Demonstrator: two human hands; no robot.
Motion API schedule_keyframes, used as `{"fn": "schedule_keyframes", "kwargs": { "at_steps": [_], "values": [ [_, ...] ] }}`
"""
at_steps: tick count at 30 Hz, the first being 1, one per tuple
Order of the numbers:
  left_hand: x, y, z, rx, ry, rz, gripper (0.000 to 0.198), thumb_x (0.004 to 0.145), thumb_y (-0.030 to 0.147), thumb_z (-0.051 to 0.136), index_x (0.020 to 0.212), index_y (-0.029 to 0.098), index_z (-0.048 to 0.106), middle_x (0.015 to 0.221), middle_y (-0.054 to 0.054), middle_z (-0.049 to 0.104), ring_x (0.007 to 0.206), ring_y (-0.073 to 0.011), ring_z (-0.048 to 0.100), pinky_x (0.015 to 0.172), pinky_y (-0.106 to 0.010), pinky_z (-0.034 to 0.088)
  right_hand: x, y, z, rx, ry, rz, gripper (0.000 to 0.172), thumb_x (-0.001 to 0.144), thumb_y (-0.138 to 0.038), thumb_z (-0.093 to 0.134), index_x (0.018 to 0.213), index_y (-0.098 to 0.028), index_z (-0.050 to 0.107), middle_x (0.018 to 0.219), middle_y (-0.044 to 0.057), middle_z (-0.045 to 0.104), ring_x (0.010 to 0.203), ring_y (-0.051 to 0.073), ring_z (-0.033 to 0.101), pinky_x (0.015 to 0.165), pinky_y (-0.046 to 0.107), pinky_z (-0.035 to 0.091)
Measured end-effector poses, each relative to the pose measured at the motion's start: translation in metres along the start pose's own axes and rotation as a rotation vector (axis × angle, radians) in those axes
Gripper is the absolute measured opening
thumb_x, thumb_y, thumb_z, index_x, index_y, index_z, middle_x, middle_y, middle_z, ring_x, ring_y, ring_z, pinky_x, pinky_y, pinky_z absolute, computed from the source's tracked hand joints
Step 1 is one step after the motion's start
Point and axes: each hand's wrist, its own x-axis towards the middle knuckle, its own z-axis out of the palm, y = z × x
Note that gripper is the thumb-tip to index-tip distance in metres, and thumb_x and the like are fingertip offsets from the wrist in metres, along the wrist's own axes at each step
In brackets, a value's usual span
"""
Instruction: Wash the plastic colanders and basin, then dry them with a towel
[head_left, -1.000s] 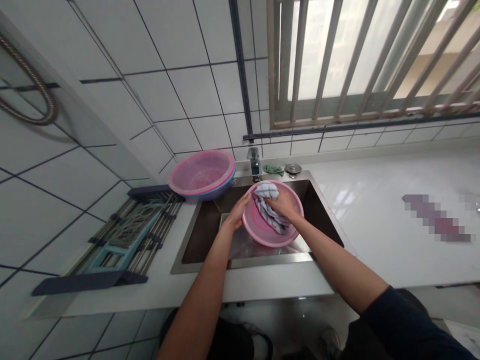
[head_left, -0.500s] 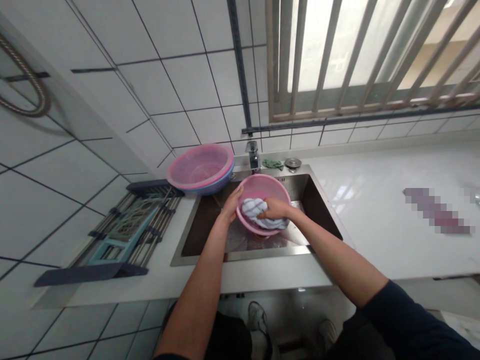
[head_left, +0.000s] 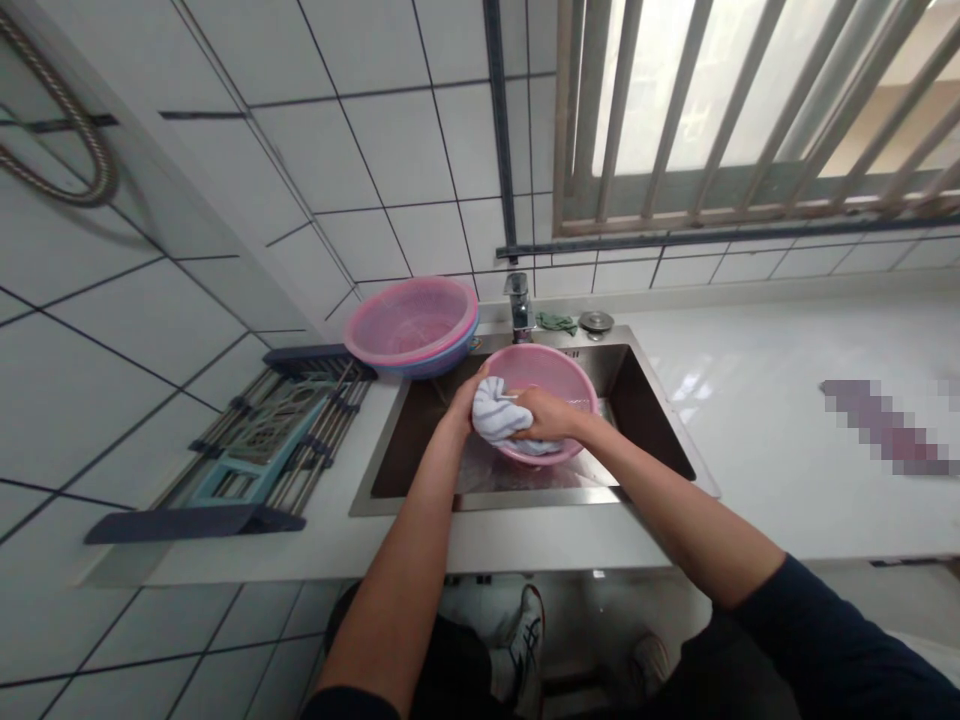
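Observation:
A pink basin (head_left: 559,368) sits in the steel sink, beneath the tap. Bunched over its left inner side is a white towel with grey stripes (head_left: 498,414). My right hand (head_left: 546,414) is closed on the towel, gripping it from the right. At the basin's left rim is my left hand (head_left: 466,400), its fingers mostly hidden behind the rim and the towel; whether it grips the rim or the cloth I cannot tell.
The sink (head_left: 660,440) is set in a white counter (head_left: 750,400). Stacked pink and blue basins (head_left: 412,320) stand at its back left, beside the tap (head_left: 519,305). A green cloth (head_left: 556,322) and a drain strainer (head_left: 596,321) lie behind it. A folding rack (head_left: 255,450) lies left.
The towel is now lifted and bunched higher against the basin's left rim, by my left hand. My right hand stays closed on it. The whole view has shifted slightly.

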Motion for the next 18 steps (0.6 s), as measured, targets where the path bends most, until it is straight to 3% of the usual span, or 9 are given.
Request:
{"fn": "schedule_keyframes", "kwargs": {
  "at_steps": [4,7,9,11,18],
  "values": [
    [-0.003,0.002,0.0,0.012,0.061,-0.056,0.044,0.096,0.045,0.074,0.124,0.011,0.075,0.091,-0.011,0.082,0.08,-0.0254,0.078,0.089,-0.038,0.064,-0.007,-0.004,-0.009,-0.091,-0.225,0.048,0.016,0.076,-0.019,0.081,0.092,-0.021,0.084,0.102,0.007,0.083,0.092,0.024,0.075,0.09,0.029,0.053],
    [-0.008,0.004,0.003,-0.009,0.03,-0.072,0.047,0.096,0.043,0.072,0.13,0.011,0.073,0.102,-0.015,0.083,0.09,-0.0295,0.08,0.097,-0.044,0.062,-0.014,0.005,-0.016,-0.206,-0.379,0.314,0.019,0.066,-0.016,0.086,0.085,-0.019,0.084,0.09,0.008,0.083,0.083,0.026,0.076,0.08,0.03,0.054],
    [-0.01,0.004,0.005,-0.024,0.005,-0.067,0.047,0.096,0.042,0.073,0.133,0.013,0.072,0.105,-0.015,0.082,0.095,-0.031,0.08,0.101,-0.047,0.061,-0.018,0.013,-0.02,-0.268,-0.416,0.522,0.02,0.059,-0.016,0.089,0.078,-0.018,0.084,0.083,0.011,0.083,0.08,0.028,0.077,0.075,0.03,0.055],
    [-0.011,0.005,0.008,-0.036,0.003,-0.032,0.046,0.096,0.039,0.073,0.135,0.015,0.072,0.106,-0.014,0.082,0.096,-0.0303,0.079,0.103,-0.047,0.06,-0.02,0.018,-0.02,-0.284,-0.382,0.593,0.019,0.058,-0.016,0.089,0.076,-0.017,0.083,0.082,0.012,0.082,0.08,0.029,0.077,0.074,0.031,0.055],
    [-0.013,0.0,0.017,0.028,0.05,0.091,0.038,0.096,0.032,0.072,0.13,0.016,0.075,0.114,-0.011,0.082,0.102,-0.0263,0.078,0.1,-0.038,0.06,-0.005,0.017,0.018,-0.038,-0.141,0.384,0.014,0.079,-0.021,0.074,0.087,-0.013,0.083,0.088,0.006,0.082,0.081,0.022,0.073,0.08,0.027,0.053]
  ]
}}
